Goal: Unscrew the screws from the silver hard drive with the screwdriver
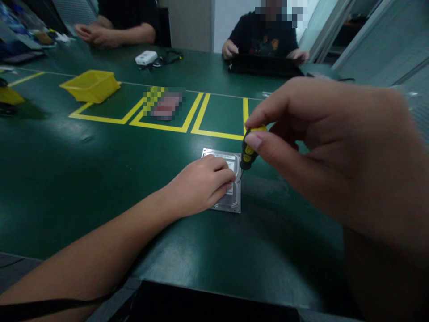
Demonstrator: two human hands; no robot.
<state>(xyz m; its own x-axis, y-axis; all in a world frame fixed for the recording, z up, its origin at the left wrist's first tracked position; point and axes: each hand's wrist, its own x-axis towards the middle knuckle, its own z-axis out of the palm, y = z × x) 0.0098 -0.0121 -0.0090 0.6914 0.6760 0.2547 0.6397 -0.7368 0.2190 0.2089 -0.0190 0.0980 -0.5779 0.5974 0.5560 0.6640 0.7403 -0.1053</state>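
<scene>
A silver hard drive (236, 203) with a white label lies flat on the green table. Across its top rests my left hand (206, 181), fingers bent and pressed on it, covering much of the label. My right hand (321, 147) pinches the black and yellow handle of a small screwdriver (248, 150) between thumb and fingers. The screwdriver tilts, its thin shaft pointing down at the drive's right edge, close to my left fingertips. Whether the tip sits in a screw is too small to tell.
Beyond the drive, yellow tape squares mark the green table (134, 156). A yellow bin (92, 87), a blurred-out pinkish item (166, 106) and a white device (146, 58) with a cable stand farther back. Two people sit across, one holding a black flat object (264, 66).
</scene>
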